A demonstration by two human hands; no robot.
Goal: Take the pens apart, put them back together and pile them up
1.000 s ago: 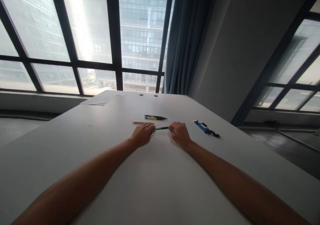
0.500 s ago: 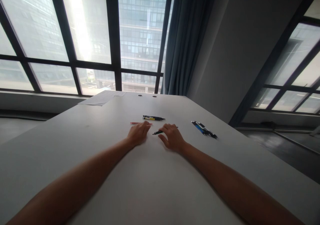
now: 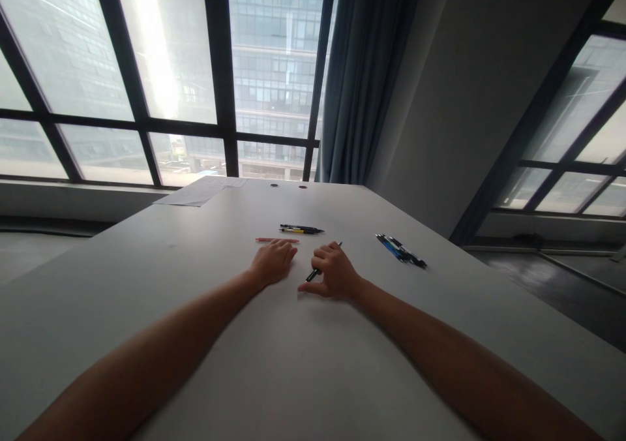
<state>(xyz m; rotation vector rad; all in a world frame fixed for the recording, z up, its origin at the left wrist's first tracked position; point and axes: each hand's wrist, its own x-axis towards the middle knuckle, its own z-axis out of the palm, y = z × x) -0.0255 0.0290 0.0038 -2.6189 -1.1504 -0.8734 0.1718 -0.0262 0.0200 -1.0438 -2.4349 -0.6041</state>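
- Pale grey and matte, the table (image 3: 293,363) fills my view, and both of my bare forearms stretch across it from the near edge toward the middle.
- My right hand (image 3: 332,273) rests on the table with its fingers curled shut around a dark pen (image 3: 313,274); the thumb lies flat on the surface, and the pen slants from beside the thumb up through the fist, its thin far tip showing past the knuckles.
- My left hand (image 3: 272,262) lies palm down just beside the right one, fingers loosely together and flat, with nothing in it; it does not touch the pen.
- Just beyond my left fingertips, a red pen (image 3: 276,239) lies crosswise on the table.
- A little farther, a black and yellow pair of pens (image 3: 300,229) lies side by side.
- Toward the right edge, well apart from my hands, sits a cluster of blue and black pens (image 3: 401,250).
- At the far left corner, sheets of paper (image 3: 198,193) lie flat.
- Behind the far edge stand tall windows (image 3: 171,76) and a blue-grey curtain (image 3: 366,69).
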